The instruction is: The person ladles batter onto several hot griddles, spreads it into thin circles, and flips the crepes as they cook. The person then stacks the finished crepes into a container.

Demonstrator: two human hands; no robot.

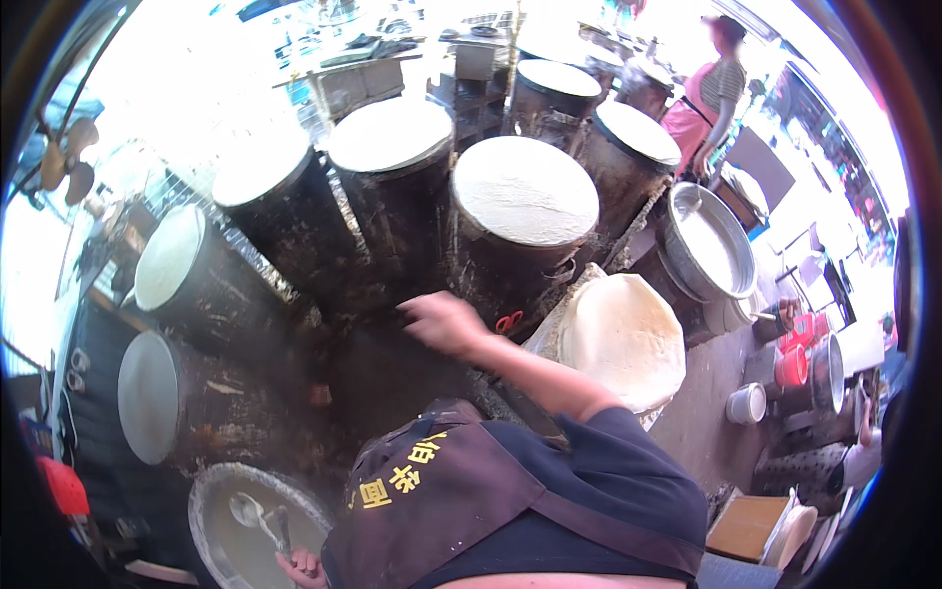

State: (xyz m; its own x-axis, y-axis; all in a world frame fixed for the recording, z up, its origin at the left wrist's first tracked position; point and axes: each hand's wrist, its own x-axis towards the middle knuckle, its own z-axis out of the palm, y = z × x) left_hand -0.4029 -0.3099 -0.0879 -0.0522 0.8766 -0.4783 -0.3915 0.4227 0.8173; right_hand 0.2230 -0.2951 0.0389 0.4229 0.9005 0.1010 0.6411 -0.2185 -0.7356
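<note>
My left hand [302, 567] is closed round the dark handle of a ladle [247, 508] at the lower left. The ladle's pale bowl lies over a wide tub [202, 510] that holds a greyish-white liquid. Stretched forward across my body, my right hand [444, 322] hangs in the air with its fingers apart and holds nothing visible. Beyond it stands a dark drum stove [505, 265] whose round top is coated with a thin white sheet of dough [525, 191]. Beside my right forearm lies a stack of cream-coloured round thin skins [623, 339].
More drum stoves with white round tops [392, 133] curve around me from left to far right. A metal basin [711, 240] sits at the right. Another person [702, 103] in a pink apron stands at the back right. Red containers [793, 363] and a white tub [746, 403] are beyond the floor.
</note>
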